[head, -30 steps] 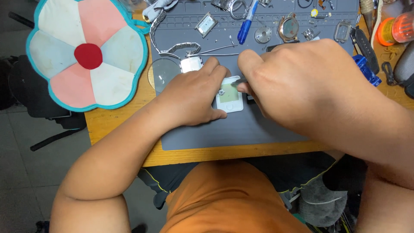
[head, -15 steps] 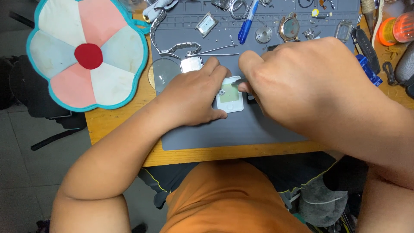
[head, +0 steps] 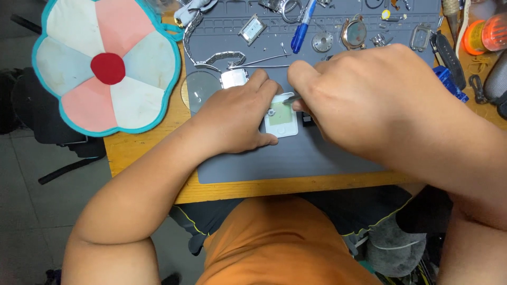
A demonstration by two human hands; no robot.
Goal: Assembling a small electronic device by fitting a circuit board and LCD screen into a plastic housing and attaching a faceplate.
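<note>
A small white rectangular module [head: 281,120] with a pale green face lies on the grey work mat [head: 296,158]. My left hand [head: 232,119] rests on the mat and pins the module's left edge with thumb and forefinger. My right hand [head: 369,100] is closed around thin metal tweezers [head: 290,98], whose tip touches the module's top near a tiny round part [head: 271,112]. Most of the tweezers is hidden inside my fist.
A flower-shaped pink and blue pad [head: 105,68] overhangs the wooden table's left end. A round lens [head: 200,91], metal watch band [head: 211,53], blue pen [head: 301,29], watch cases and small parts crowd the mat's far side. An orange tape roll [head: 483,34] stands far right.
</note>
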